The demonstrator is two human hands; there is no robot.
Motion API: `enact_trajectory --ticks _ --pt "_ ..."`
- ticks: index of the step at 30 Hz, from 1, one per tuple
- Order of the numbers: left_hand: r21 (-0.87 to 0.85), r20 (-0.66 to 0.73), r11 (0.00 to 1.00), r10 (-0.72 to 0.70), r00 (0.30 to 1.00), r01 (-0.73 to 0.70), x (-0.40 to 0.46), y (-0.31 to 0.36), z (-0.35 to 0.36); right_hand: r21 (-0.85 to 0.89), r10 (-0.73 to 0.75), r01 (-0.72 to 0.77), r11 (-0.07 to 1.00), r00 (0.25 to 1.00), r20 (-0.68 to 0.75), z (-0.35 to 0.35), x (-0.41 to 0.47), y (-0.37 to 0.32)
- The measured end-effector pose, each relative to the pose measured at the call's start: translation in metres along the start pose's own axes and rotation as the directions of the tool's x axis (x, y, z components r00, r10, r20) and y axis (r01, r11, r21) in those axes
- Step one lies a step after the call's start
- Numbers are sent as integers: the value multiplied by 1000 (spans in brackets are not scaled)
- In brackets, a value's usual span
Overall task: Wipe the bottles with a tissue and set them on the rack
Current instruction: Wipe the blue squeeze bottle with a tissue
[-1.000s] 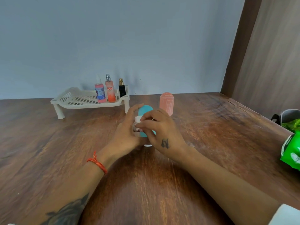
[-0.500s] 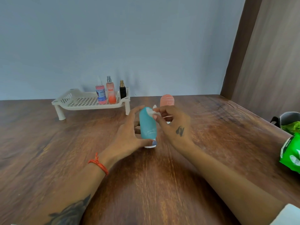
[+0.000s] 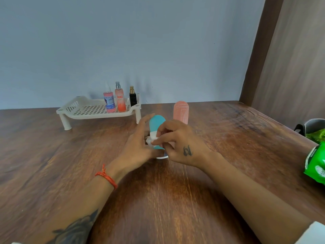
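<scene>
Teal bottle (image 3: 157, 124) upright, gripped by left hand (image 3: 136, 148) — right hand (image 3: 182, 147) pinches white tissue (image 3: 152, 138) against it

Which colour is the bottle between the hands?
Teal bottle with a white base; head view.
</scene>
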State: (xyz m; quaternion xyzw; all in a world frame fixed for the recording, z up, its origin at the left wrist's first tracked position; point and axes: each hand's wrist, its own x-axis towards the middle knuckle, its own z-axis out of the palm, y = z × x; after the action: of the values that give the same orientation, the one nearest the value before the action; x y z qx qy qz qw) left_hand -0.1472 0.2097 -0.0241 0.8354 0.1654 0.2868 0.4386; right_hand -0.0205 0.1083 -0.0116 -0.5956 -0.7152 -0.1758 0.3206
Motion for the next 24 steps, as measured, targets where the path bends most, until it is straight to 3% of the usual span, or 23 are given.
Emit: enact_trajectory --ticks 4,8,10,20,24 --pt "-4 3 1000 -23 1000 23 2 1 0 81 65 -67 994 997 28 -6 -2 7" --pt "1 12 1000 -21 1000 21 1 3 1 69 150 -138 988 962 -229 -7 -2 9" --pt "9 15 1000 3 1000 -3 1 3 1 31 152 -149 988 946 -287 -3 0 7" --pt "37 7 999 31 999 -31 -1 2 0 -56 -89 88 995 996 -12 0 -1 -10" --pt "4 15 1000 16 1000 -17 0 1 -1 21 -57 57 998 998 17 -3 -1 -6"
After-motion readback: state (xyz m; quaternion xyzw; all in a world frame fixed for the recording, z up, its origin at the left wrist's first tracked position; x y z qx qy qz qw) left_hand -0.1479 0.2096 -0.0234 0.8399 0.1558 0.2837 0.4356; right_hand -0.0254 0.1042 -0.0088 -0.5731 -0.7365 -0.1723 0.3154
